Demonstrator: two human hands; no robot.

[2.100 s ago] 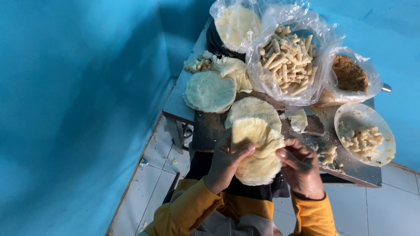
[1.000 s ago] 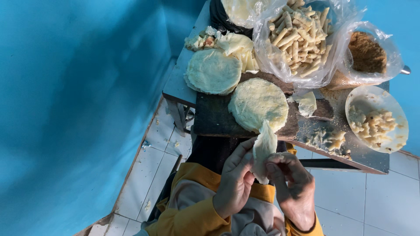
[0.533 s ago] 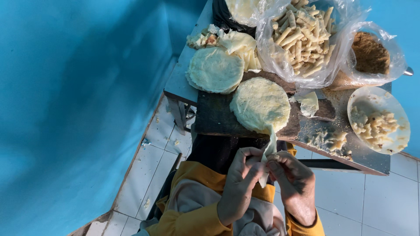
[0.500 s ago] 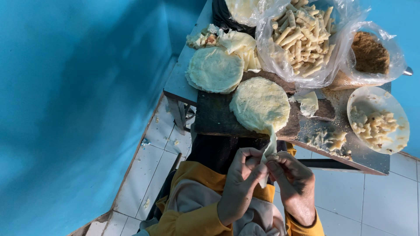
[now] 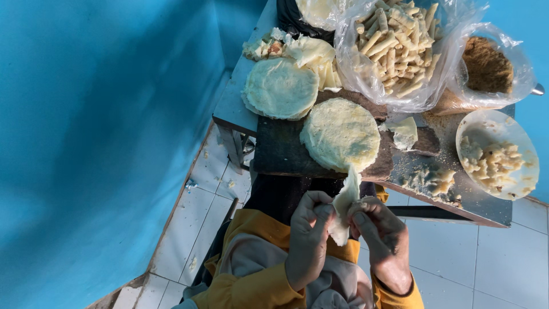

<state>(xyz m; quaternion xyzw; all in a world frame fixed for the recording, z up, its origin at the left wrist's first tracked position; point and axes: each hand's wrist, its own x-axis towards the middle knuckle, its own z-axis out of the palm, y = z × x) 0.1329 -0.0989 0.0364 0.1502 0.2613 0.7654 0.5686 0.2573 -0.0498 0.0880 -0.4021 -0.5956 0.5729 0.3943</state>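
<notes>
Head view, looking straight down: left hand (image 5: 307, 240) and right hand (image 5: 384, 243) close together near the body, fingers curled and pinching a folded pale wrapper sheet (image 5: 345, 206) between them, held upright just off the near edge of the dark board (image 5: 280, 150). Lying flat on that board, a round stack of wrappers (image 5: 341, 133); further left and far, a second round stack (image 5: 280, 88) on the grey table (image 5: 230, 109). Far right, a clear bag of rolled pastry sticks (image 5: 394, 43), beside it a bag of brown filling (image 5: 486, 66). Right, a white plate (image 5: 496, 154) with pale crumbled pieces. Yellow sleeves (image 5: 251, 289) at the bottom, tiled floor and blue wall left.
</notes>
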